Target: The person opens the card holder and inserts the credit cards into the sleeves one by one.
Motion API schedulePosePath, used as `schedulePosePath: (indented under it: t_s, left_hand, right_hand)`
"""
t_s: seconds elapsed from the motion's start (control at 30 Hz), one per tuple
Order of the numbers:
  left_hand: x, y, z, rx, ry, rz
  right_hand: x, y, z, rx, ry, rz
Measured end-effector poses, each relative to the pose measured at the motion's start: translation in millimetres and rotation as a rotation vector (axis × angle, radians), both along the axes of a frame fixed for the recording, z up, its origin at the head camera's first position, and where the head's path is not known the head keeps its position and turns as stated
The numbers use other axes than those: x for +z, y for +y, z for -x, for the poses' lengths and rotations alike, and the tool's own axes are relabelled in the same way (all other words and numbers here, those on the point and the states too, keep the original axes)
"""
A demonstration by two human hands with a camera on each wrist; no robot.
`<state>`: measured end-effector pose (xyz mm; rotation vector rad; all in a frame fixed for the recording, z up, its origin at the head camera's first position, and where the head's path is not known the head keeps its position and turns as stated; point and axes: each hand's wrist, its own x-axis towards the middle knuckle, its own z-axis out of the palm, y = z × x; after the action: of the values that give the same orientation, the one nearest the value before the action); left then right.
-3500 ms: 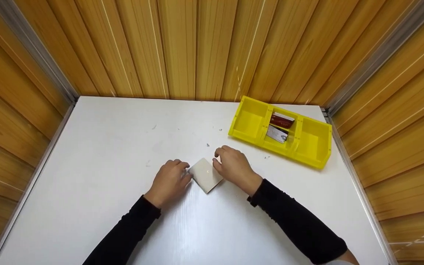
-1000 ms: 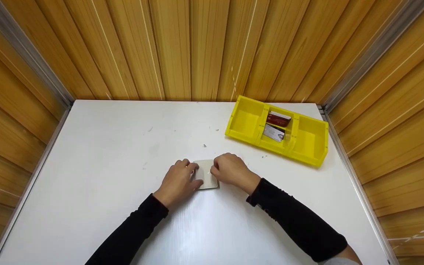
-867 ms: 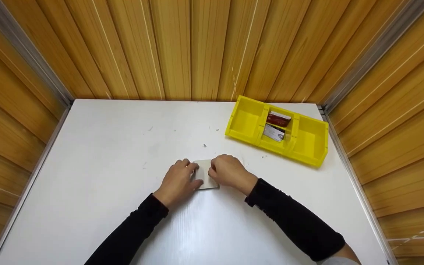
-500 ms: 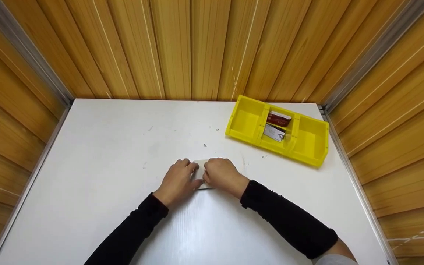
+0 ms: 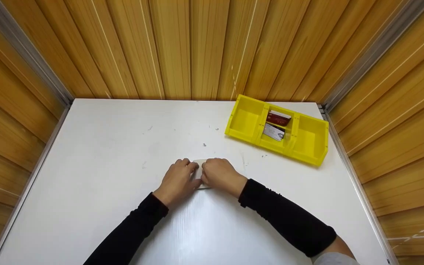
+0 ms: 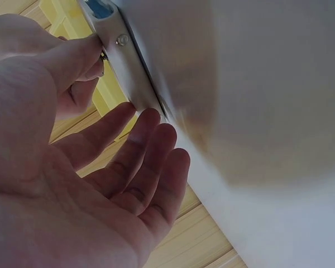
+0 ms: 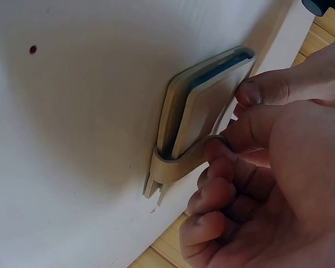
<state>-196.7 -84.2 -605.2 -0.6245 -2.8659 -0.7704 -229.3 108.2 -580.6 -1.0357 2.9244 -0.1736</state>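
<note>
A small beige wallet (image 5: 198,172) lies on the white table between my hands, mostly covered in the head view. Its metal snap (image 6: 121,39) shows in the left wrist view. My left hand (image 5: 177,179) holds the wallet by opposite edges, thumb at one and fingertips at the other. The right hand (image 5: 221,175) pinches the wallet's strap (image 7: 181,166) between thumb and index finger. That strap bends round the wallet's edge, and its end is hidden in the fingers. Something blue (image 7: 220,68) is visible inside the wallet.
A yellow three-compartment bin (image 5: 260,142) sits at the table's back right. Its middle compartment holds a dark red card stack (image 5: 278,118) and white-and-black cards (image 5: 274,132). Wood-patterned panels (image 5: 175,51) enclose the white table (image 5: 105,147) at the back and sides.
The wallet has turned from a diagonal position to lie squarer. My left hand has closed in on its left side. The right hand has moved left over it and taken the strap.
</note>
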Motion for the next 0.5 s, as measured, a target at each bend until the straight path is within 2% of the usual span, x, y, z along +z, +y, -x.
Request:
schedulePosePath:
  t_s: [0.5]
  left_hand:
    - [0.2,0.6,0.1,-0.004,0.0,-0.008]
  right_hand:
    - [-0.5,1.5,5.3,0.032,-0.136,0.0]
